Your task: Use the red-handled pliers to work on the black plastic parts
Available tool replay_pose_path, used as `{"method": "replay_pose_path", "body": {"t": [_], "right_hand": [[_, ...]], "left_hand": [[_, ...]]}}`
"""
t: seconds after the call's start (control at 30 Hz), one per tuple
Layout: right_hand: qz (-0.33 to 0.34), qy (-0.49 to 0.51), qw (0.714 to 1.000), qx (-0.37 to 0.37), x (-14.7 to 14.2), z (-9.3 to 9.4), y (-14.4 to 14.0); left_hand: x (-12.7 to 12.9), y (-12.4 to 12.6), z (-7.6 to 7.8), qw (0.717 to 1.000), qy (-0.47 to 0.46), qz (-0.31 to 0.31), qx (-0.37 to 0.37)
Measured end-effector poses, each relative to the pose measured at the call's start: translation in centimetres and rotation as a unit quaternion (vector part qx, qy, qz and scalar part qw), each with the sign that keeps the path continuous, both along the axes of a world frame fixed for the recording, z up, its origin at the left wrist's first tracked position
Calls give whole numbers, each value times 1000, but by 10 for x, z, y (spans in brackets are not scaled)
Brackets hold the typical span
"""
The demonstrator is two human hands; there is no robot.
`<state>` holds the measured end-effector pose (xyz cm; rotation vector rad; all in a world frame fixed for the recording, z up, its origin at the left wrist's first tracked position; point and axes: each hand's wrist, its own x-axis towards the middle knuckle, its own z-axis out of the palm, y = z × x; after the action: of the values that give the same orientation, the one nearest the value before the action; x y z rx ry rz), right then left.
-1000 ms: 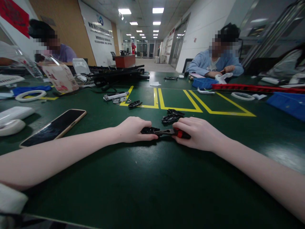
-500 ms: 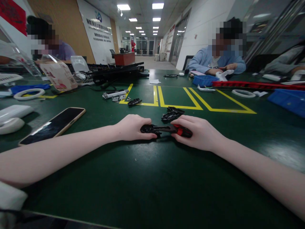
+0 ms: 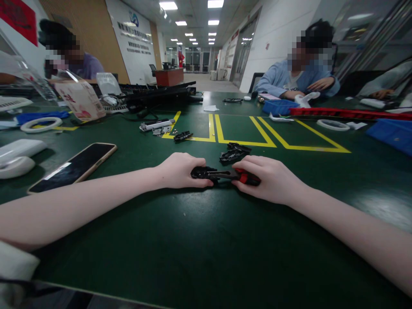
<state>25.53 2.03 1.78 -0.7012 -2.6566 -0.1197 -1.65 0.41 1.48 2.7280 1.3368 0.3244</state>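
Both hands meet low over the table, a little right of the picture's middle. My left hand is closed around a small black part, which looks like moulded plastic; fingers and thumb cover much of it. My right hand grips what look like pliers with a red-and-black handle. Their dark metal end points left and reaches the black part. Whether the tip pinches the part cannot be made out. Just behind my right fingers lie more black pieces of similar look.
A phone lies left, beyond my left forearm. Another black piece and a white-and-black strip with metal bits lie near yellow tape markings. Blue trays and a red rail are right. Co-workers sit across the table.
The camera view has shifted very slightly. Both hands keep their grips in almost the same place. The co-worker at the right has moved a hand up and outward.
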Motion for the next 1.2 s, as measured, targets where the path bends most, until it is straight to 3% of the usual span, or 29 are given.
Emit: {"method": "replay_pose_path", "body": {"t": [0.9, 1.2], "right_hand": [[2, -40, 998, 42, -6, 3, -2], [35, -55, 996, 64, 1, 6, 6]], "left_hand": [[-1, 2, -2, 1000, 7, -21, 14], [-1, 2, 0, 999, 22, -29, 15]]}}
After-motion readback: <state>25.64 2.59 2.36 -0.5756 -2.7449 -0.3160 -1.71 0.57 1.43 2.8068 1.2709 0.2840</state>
